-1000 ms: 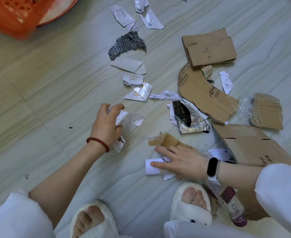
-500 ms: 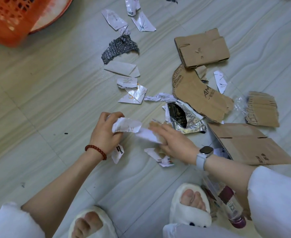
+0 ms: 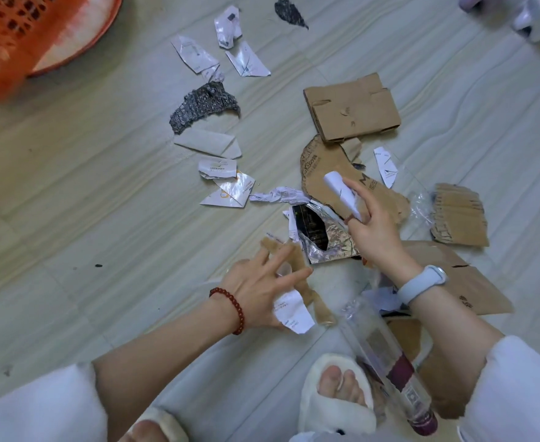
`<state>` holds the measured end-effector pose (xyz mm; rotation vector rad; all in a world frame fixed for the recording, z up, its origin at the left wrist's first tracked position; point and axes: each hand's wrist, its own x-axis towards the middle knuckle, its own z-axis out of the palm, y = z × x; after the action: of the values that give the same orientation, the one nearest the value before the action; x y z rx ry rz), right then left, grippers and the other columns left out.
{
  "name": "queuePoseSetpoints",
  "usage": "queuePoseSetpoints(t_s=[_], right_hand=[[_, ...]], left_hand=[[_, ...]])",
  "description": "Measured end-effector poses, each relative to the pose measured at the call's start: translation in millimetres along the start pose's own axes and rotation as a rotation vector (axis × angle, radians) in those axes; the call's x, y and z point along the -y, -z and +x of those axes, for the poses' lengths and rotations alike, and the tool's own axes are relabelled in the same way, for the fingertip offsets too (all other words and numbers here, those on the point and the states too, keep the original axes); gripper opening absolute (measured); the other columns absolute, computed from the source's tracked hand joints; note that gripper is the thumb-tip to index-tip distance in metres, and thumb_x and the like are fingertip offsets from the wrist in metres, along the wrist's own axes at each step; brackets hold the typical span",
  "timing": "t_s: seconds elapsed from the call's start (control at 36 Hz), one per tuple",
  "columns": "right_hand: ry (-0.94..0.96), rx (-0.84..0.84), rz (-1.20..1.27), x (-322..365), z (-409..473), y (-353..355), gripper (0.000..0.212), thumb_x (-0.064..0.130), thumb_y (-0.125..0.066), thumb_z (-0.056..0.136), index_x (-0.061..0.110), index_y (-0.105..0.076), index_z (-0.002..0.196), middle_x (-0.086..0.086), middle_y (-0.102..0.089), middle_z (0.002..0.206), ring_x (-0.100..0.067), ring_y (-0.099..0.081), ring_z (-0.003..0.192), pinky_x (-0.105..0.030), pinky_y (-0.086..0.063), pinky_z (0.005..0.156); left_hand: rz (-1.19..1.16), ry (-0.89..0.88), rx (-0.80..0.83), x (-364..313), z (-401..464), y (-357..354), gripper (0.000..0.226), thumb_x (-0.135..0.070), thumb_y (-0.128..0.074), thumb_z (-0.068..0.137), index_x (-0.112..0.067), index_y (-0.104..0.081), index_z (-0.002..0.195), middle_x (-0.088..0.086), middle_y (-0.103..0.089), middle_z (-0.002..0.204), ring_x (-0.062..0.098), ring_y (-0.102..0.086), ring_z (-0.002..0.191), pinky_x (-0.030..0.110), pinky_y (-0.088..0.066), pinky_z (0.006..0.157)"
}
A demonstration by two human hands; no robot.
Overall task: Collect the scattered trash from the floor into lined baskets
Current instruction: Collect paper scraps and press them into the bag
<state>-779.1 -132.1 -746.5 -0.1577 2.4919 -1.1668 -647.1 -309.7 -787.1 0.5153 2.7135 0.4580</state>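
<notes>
A rolled scrap of white paper is pinched between the thumb and fingers of the right hand, which is held above the floor right of centre, over a curved piece of brown cardboard. A pale wristband is worn on that wrist. The left hand is seen at lower centre with its fingers spread and nearly straight, laid over a torn strip of brown cardboard; a white printed receipt scrap is seen just under its palm, though whether it is gripped cannot be told. A red bead bracelet is worn on the left wrist.

Between the two hands a torn silver foil wrapper with a black inner panel is spread on the tiled floor. Several white paper scraps are scattered in the upper centre, near a dark bubble-wrap piece. A folded cardboard box lies at upper right of centre, a corrugated cardboard piece at the right edge, and a flattened carton below it. An orange mesh basket is seen in the upper left corner, well apart from the litter. A clear plastic bottle with a dark red label lies at lower right, beside a white slipper.
</notes>
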Motion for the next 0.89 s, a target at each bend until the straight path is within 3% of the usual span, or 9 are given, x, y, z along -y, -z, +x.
queuePoseSetpoints(t_s=[0.08,0.14,0.19,0.33,0.44,0.56,0.61,0.72,0.89], right_hand=[[-0.005,0.013,-0.066,-7.7,1.6,3.4,0.072,-0.009,-0.04,0.077,0.039,-0.042,0.13,0.001,-0.043,0.138,-0.015,-0.054,0.096,-0.03,-0.043,0.081],[-0.021,0.034,-0.106,-10.6,-0.1,3.3,0.071,-0.01,-0.041,0.077,0.036,-0.042,0.133,0.0,-0.042,0.138,-0.011,-0.053,0.095,-0.024,-0.04,0.082],[-0.018,0.057,-0.139,-12.0,-1.2,3.0,0.07,-0.011,-0.041,0.078,0.03,-0.041,0.134,0.0,-0.041,0.139,-0.01,-0.045,0.116,-0.018,-0.033,0.092],[0.01,0.129,-0.173,-14.6,-3.9,-1.7,0.069,-0.011,-0.042,0.078,0.026,-0.04,0.136,-0.004,-0.041,0.139,-0.014,-0.038,0.129,-0.016,-0.027,0.098],[-0.012,0.157,-0.186,-15.5,-5.5,-7.0,0.069,-0.009,-0.042,0.079,0.029,-0.039,0.137,-0.005,-0.043,0.132,-0.016,-0.044,0.116,-0.007,-0.026,0.088],[-0.023,0.164,-0.207,-14.7,-7.5,-15.2,0.069,-0.01,-0.042,0.078,0.028,-0.04,0.136,-0.007,-0.045,0.123,-0.02,-0.049,0.108,-0.013,-0.031,0.084],[0.033,0.152,-0.281,-14.3,-10.2,-20.0,0.069,-0.01,-0.043,0.077,0.025,-0.042,0.136,-0.009,-0.045,0.12,-0.026,-0.048,0.107,-0.021,-0.035,0.088],[0.191,0.224,-0.551,-16.3,-11.9,-33.1,0.067,0.0,-0.042,0.077,0.025,-0.039,0.139,-0.017,-0.028,0.145,-0.038,-0.026,0.131,-0.049,-0.033,0.104],[0.162,0.4,-0.817,-20.9,-14.0,-61.2,0.068,0.029,-0.038,0.094,0.038,0.006,0.145,-0.011,0.011,0.156,-0.036,0.017,0.141,-0.055,0.001,0.113]], left_hand=[[0.061,0.016,0.022,-9.6,12.5,-5.8,0.094,-0.085,-0.034,0.054,-0.041,-0.025,0.137,0.012,-0.028,0.148,0.031,-0.048,0.102,0.031,-0.045,0.062],[0.063,0.039,0.078,-10.4,18.2,-11.7,0.093,-0.081,-0.045,0.06,-0.041,-0.015,0.139,0.011,-0.002,0.154,0.032,-0.032,0.12,0.039,-0.04,0.083],[0.071,0.071,0.102,-9.1,21.3,-12.9,0.091,-0.077,-0.052,0.063,-0.038,-0.016,0.137,0.011,0.008,0.154,0.032,-0.024,0.127,0.042,-0.033,0.091],[0.139,0.085,0.068,1.6,18.6,-16.4,0.083,-0.055,-0.071,0.06,-0.035,-0.032,0.131,0.019,-0.016,0.151,0.041,-0.016,0.137,0.058,-0.02,0.103],[0.156,0.041,-0.021,12.0,10.8,-25.3,0.063,-0.021,-0.086,0.046,-0.025,-0.062,0.104,0.018,-0.058,0.12,0.05,-0.043,0.122,0.064,-0.035,0.095],[0.126,-0.123,-0.329,23.1,2.3,-38.9,0.016,-0.001,-0.06,0.075,-0.014,-0.064,0.083,0.012,-0.062,0.086,0.038,-0.055,0.104,0.045,-0.045,0.092],[0.12,-0.163,-0.396,31.6,-2.7,-45.6,0.018,0.004,-0.056,0.076,-0.013,-0.062,0.08,0.009,-0.058,0.077,0.03,-0.051,0.088,0.035,-0.046,0.076],[0.104,-0.127,-0.457,45.3,-6.8,-43.5,0.021,0.002,-0.052,0.072,-0.016,-0.06,0.08,0.007,-0.058,0.075,0.025,-0.044,0.074,0.03,-0.042,0.063],[-0.165,0.261,-0.331,64.2,-22.4,-10.9,0.054,0.001,-0.081,0.052,-0.023,-0.052,0.09,0.011,-0.059,0.084,0.028,-0.058,0.066,0.027,-0.042,0.046]])
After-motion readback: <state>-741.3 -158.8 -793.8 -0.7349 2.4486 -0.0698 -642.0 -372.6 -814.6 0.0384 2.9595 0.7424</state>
